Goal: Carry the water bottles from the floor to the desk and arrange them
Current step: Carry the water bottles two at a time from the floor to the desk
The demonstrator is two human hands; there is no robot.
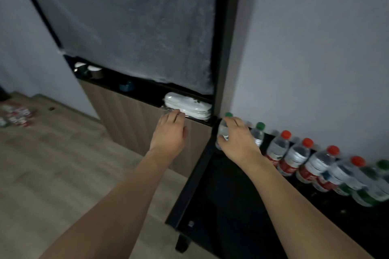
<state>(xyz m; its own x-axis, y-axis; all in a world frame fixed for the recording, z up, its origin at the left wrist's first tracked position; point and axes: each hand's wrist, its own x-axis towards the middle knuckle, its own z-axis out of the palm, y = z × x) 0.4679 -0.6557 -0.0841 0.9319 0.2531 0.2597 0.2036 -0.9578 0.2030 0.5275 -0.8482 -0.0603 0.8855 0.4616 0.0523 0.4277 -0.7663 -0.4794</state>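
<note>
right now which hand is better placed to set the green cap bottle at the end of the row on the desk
Right. The right hand already grips the green-capped bottle at the row's end on the black desk. The left hand touches the shelf edge, apart from the bottles.

bottle labels (271, 156) blurred; no text readable

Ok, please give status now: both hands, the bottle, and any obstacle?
Right hand grips green-capped bottle at the row's left end on the black desk. Left hand open, fingertips at the shelf edge. Nothing blocking; more bottles on floor.
</note>
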